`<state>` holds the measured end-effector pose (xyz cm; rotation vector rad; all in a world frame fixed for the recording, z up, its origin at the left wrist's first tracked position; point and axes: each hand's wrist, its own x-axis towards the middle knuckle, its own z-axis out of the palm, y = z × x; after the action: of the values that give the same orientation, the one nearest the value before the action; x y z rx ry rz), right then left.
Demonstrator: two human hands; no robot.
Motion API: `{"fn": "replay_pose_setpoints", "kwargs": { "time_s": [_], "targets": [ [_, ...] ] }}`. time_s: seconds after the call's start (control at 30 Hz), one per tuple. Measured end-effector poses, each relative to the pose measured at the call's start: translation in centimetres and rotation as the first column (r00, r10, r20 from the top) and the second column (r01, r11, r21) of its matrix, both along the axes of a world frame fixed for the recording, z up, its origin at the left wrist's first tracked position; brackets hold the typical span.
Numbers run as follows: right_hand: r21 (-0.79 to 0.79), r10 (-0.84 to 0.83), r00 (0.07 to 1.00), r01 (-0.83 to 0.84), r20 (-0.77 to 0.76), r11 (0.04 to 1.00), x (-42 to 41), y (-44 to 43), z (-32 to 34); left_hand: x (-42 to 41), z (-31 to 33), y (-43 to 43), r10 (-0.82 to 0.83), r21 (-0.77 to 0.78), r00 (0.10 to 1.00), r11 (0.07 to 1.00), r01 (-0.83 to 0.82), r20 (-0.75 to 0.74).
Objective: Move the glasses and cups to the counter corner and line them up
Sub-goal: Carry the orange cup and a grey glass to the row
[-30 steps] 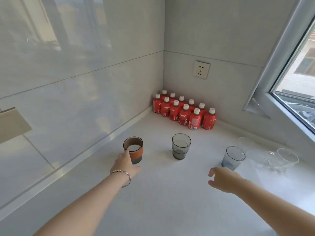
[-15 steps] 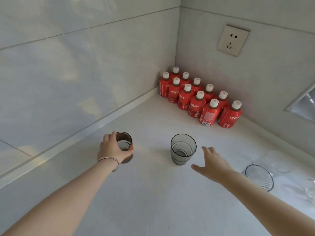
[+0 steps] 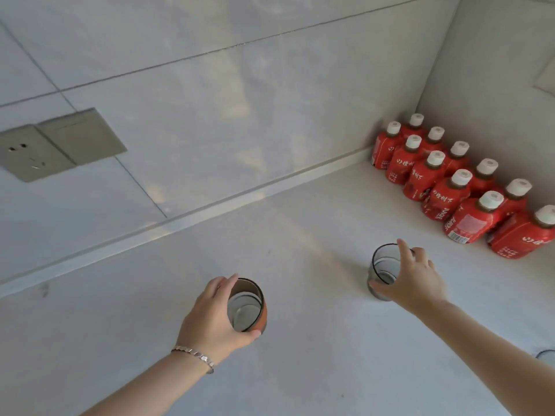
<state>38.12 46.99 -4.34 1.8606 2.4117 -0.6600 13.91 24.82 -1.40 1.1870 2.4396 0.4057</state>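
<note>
Wall socket [image 3: 45, 148] set in the tiled wall at far left, above the counter [image 3: 315, 355]. Left hand [image 3: 210, 319], bracelet [image 3: 195, 355] at the wrist, wrapped around an orange-banded glass [image 3: 250, 307], thumb and fingers closed on its sides; glass upright, dark rim, looks empty, well out from the back edge of the counter. To the right, right hand [image 3: 411, 280] curled over a smoky grey glass [image 3: 383, 265], thumb low on the near side, fingers over the far rim; glass upright on the counter, empty as far as can be seen, nearer the corner. Red juice bottles [image 3: 450, 187] with white caps packed in two rows in the counter corner along the right wall. Sliver of another glass rim [image 3: 546, 354] at the right edge.
</note>
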Motion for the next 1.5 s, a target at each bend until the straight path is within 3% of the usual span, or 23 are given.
{"fn": "replay_pose_setpoints", "kwargs": {
  "time_s": [0.2, 0.37, 0.53, 0.77, 0.97, 1.27, 1.5],
  "targets": [
    [-0.037, 0.301, 0.953, -0.301, 0.011, 0.953, -5.9, -7.1, 2.4, -2.0, 0.4, -11.1, 0.308, 0.039, 0.945, 0.949, -0.314, 0.107],
    [-0.083, 0.594, 0.802, -0.597, -0.056, 0.798, -14.0, -17.9, 4.7, -3.9, 1.0, -22.5, 0.521, 0.071, 0.847, 0.846, -0.529, 0.106],
    [-0.100, 0.718, 0.678, -0.734, -0.157, 0.671, -21.0, -30.8, 6.1, -7.2, 2.0, -35.0, 0.611, 0.056, 0.788, 0.786, -0.615, 0.081],
    [-0.104, 0.754, 0.633, -0.773, -0.173, 0.625, -28.5, -47.4, 6.8, -11.4, 4.2, -52.1, 0.662, 0.076, 0.748, 0.744, -0.664, 0.049],
    [-0.110, 0.760, 0.636, -0.772, -0.134, 0.626, -33.8, -55.6, 7.1, -16.5, 5.7, -60.8, 0.681, 0.099, 0.731, 0.725, -0.682, 0.048],
    [-0.122, 0.758, 0.650, -0.757, -0.050, 0.642, -44.7, -58.6, 5.0, -26.4, 5.1, -64.6, 0.678, 0.093, 0.733, 0.727, -0.680, 0.056],
    [-0.081, 0.684, 0.721, -0.693, -0.111, 0.717, -59.7, -58.3, 2.0, -35.9, 4.3, -65.0, 0.659, 0.039, 0.752, 0.751, -0.659, 0.009]
  ]
}}
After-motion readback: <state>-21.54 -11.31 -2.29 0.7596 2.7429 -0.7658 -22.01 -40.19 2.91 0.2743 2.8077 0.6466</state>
